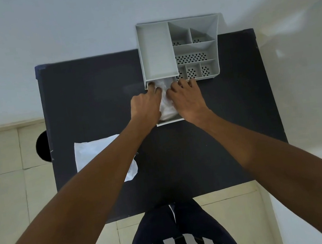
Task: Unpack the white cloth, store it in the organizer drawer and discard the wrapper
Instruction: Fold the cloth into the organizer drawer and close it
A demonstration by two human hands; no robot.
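A grey organizer (156, 50) stands at the far edge of the black table (92, 102). Its drawer (170, 122) is pulled out toward me. The white cloth (166, 104) lies bunched inside the drawer. My left hand (145, 105) presses on the cloth's left side, fingers reaching to the drawer's back. On the cloth's right side my right hand (187, 97) presses it down as well. The clear, whitish wrapper (92, 151) lies flat on the table at the near left, partly under my left forearm.
The organizer's right half has several small perforated compartments (191, 57) and an open tray on the left. A wall rises just behind the table. A round dark object (42, 146) sits on the tiled floor beside the table's left edge.
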